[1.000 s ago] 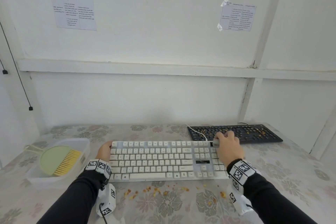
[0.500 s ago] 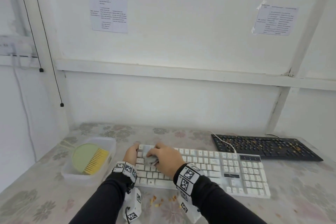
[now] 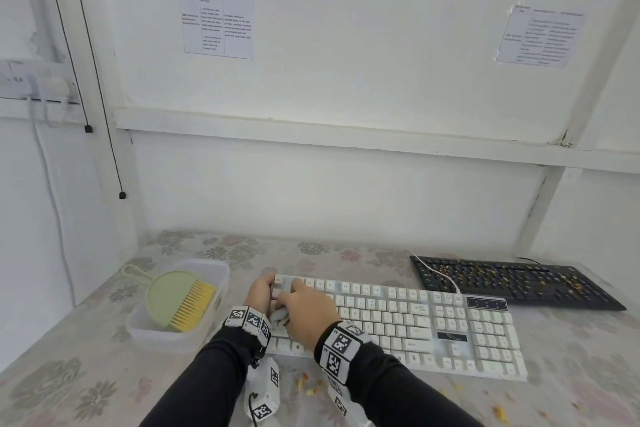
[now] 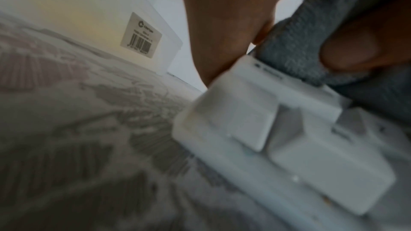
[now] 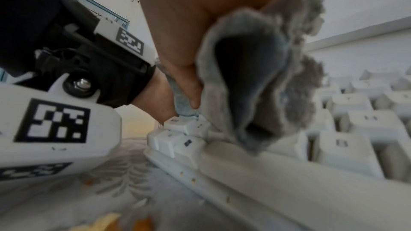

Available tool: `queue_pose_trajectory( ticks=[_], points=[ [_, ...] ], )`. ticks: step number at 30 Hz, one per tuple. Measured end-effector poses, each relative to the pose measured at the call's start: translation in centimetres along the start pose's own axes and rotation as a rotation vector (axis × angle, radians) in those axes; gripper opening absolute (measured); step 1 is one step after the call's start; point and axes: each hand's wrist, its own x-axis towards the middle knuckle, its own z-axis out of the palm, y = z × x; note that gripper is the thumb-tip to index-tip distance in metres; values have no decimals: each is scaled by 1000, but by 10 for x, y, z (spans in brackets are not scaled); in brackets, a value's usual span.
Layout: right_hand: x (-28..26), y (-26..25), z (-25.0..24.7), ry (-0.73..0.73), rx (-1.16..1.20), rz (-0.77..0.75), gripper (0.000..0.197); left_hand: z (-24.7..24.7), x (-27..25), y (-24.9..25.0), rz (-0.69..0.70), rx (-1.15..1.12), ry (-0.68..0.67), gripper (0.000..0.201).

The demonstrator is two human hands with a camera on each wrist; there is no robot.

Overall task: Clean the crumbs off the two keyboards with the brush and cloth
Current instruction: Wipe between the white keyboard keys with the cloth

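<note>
A white keyboard (image 3: 408, 319) lies in front of me on the flowered tablecloth. My right hand (image 3: 304, 312) holds a grey cloth (image 3: 280, 317) and presses it on the keys at the keyboard's left end; the cloth (image 5: 255, 83) bunches under the palm in the right wrist view. My left hand (image 3: 259, 293) grips the keyboard's left edge, its fingers (image 4: 224, 29) against the frame beside the cloth (image 4: 311, 29). A black keyboard (image 3: 512, 282) strewn with crumbs lies at the back right. A green brush (image 3: 178, 298) with yellow bristles lies in a clear tub (image 3: 145, 334) on the left.
Orange crumbs (image 3: 308, 386) lie on the tablecloth in front of the white keyboard, and more (image 3: 498, 412) lie to the right. The white keyboard's cable (image 3: 436, 270) runs over the black keyboard. A white wall stands right behind the table.
My right hand has swept the cloth from the white keyboard's right end to its left end, beside my left hand. The head view has turned left.
</note>
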Motion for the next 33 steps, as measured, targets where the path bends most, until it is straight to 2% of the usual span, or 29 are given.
queue_pose_trajectory(
  ticks=[7, 10, 14, 18, 33],
  points=[
    [-11, 12, -2, -1, -1, 65, 31, 2, -7, 0, -38, -34, -22, 42],
    [-20, 24, -4, -1, -7, 102, 29, 0, -6, -1, -49, -29, -13, 34],
    [-33, 45, -5, -3, -12, 161, 25, -16, 26, -15, -60, -3, -20, 28],
    [-49, 67, -8, 0, -23, 233, 26, -6, -2, -4, -104, -56, -19, 26],
    [-99, 144, -14, 51, -2, 417, 23, -10, 13, -9, -27, 13, 9, 20]
  ],
)
